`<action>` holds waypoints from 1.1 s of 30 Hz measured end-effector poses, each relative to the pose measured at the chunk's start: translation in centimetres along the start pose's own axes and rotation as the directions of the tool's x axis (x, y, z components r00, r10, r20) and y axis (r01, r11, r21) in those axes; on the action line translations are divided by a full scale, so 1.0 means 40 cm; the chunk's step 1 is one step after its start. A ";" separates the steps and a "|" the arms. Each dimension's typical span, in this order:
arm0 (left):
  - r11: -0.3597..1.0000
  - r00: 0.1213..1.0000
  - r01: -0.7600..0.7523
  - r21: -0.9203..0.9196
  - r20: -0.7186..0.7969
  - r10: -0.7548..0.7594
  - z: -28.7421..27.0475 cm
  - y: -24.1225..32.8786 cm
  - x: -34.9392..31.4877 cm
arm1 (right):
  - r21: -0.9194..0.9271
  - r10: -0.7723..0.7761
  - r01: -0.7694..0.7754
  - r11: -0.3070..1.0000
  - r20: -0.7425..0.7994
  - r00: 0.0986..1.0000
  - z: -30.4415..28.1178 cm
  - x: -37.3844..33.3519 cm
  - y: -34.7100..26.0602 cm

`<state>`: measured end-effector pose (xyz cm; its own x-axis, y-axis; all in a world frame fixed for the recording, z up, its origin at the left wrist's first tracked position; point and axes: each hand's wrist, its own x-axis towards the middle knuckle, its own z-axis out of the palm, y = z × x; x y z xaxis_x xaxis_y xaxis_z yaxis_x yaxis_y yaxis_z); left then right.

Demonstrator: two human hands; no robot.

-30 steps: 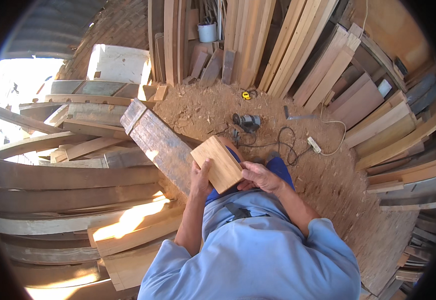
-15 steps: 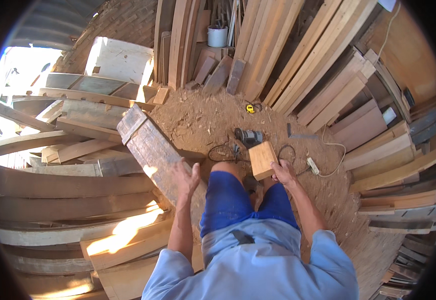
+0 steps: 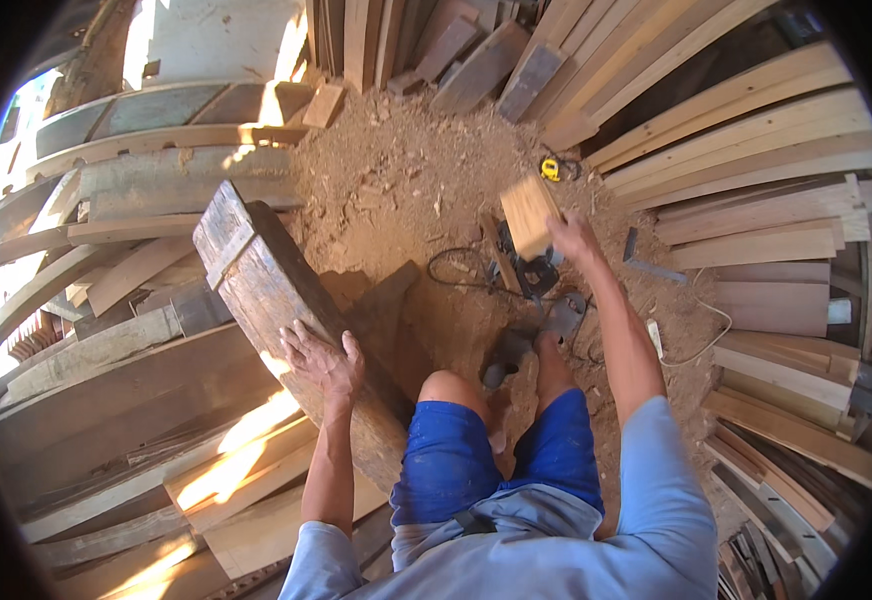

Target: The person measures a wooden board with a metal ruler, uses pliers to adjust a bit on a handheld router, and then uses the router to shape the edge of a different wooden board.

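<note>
My left hand (image 3: 324,362) lies with its fingers spread on a long, worn wooden bench (image 3: 274,278) that has a raised strip across its far end. Out in front, my right arm reaches forward, and my right hand (image 3: 574,240) grips a light-brown wooden block (image 3: 530,215) by its right side. The block is raised and tilted over a dark power tool (image 3: 536,276) on the ground, partly covering it. Just beyond the block, a yellow tape measure (image 3: 551,169) rests on the dirt.
Stacked boards (image 3: 126,375) and curved timbers crowd the left. Long planks (image 3: 746,125) lean at the far right, with shorter boards (image 3: 771,300) below. A metal square (image 3: 646,262) and a white power strip (image 3: 654,338) with a cord lie on the sawdust-covered ground (image 3: 386,190).
My right hand has carried the wooden block forward, away from my lap. My left hand has shifted left and now rests flat on the bench. The head view has also shifted.
</note>
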<state>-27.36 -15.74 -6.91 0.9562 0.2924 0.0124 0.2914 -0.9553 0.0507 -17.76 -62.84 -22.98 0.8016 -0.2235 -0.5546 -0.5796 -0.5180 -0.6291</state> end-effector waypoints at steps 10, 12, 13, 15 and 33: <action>0.998 0.995 0.056 -0.018 0.086 -0.055 -0.012 -0.020 -0.005 | -0.419 0.056 0.120 0.900 0.385 0.921 0.105 0.017 0.000; 0.998 0.992 0.065 -0.023 0.109 -0.062 -0.014 -0.022 -0.008 | -0.485 0.173 0.075 0.871 0.447 0.877 0.153 0.002 0.034; 0.999 0.994 0.048 -0.024 0.101 -0.045 -0.015 -0.024 -0.010 | -0.515 0.235 0.054 0.855 0.478 0.847 0.185 -0.003 0.053; 1.000 0.996 0.011 -0.013 0.092 -0.009 -0.014 -0.025 -0.005 | -0.577 0.261 0.084 0.813 0.489 0.832 0.252 0.002 0.089; 0.999 0.997 -0.009 -0.051 0.079 0.013 0.002 -0.031 0.013 | -0.455 0.286 -0.090 0.886 0.381 0.880 0.160 0.089 0.023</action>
<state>-27.24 -14.41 -7.06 0.9590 0.2755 -0.0663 0.2811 -0.9543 0.1011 -16.39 -58.84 -29.03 0.4837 -0.0301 -0.8747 -0.5191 -0.8146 -0.2589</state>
